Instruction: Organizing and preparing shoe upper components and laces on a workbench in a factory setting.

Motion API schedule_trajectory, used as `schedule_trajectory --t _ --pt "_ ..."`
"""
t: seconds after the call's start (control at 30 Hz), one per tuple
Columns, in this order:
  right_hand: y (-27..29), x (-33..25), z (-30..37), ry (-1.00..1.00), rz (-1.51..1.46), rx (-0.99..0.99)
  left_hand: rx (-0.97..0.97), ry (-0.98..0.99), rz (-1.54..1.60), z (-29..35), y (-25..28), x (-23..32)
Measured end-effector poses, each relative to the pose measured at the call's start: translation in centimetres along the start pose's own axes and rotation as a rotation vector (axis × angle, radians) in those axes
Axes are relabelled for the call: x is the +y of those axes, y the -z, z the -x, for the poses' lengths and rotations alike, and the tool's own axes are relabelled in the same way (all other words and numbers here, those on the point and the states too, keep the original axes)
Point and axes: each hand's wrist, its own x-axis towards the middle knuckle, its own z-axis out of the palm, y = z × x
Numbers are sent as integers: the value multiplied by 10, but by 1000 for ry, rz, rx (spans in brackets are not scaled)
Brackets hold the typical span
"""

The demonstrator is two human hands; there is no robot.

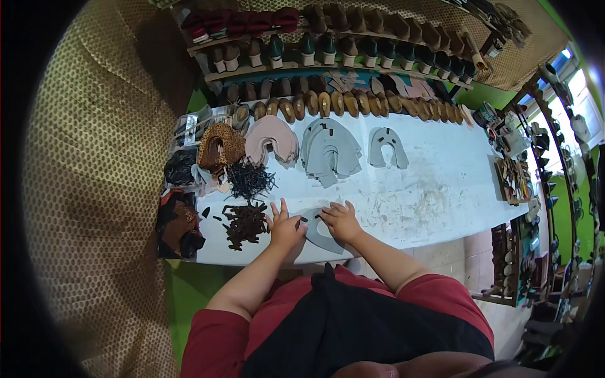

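A grey curved shoe-upper piece (pixel 322 240) lies at the near edge of the table, partly hidden by my right hand. My left hand (pixel 287 230) rests at its left side, fingers spread, thumb towards the piece. A small dark strip (pixel 304 219) shows just beyond that thumb. Over the right part of the piece is my right hand (pixel 341 222), fingers apart, with fingertips touching a second dark strip (pixel 318 215). Beside my left hand sits a pile of dark brown strips (pixel 244 225). Behind it is a tangled heap of black strips (pixel 250 179).
Fanned grey uppers (pixel 330 151), a smaller grey stack (pixel 387 148), pink uppers (pixel 271 140) and leopard-print pieces (pixel 220 148) lie farther back. Rows of shoe lasts (pixel 338 103) line the back. A tool tray (pixel 513 181) stands at the right; dark scraps (pixel 181 225) at the left.
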Motion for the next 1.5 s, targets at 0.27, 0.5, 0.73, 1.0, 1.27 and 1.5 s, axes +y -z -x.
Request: schedule_trajectory --t 0.27,0.5,0.73,1.0,1.27,1.5 --pt "1 -5 -15 -80 -103 -127 48 67 61 -12 -4 4" --pt "-3 1 0 -7 -123 -42 2 49 73 -12 -2 7" --pt "10 -1 5 44 -93 -121 55 -6 8 -14 -4 5" --pt "18 -2 1 63 -199 -162 70 79 13 -14 -10 3" --pt "16 -3 1 66 -154 -170 10 82 6 -18 -3 4" --pt "13 -5 4 47 -98 -73 -4 104 18 -19 1 7"
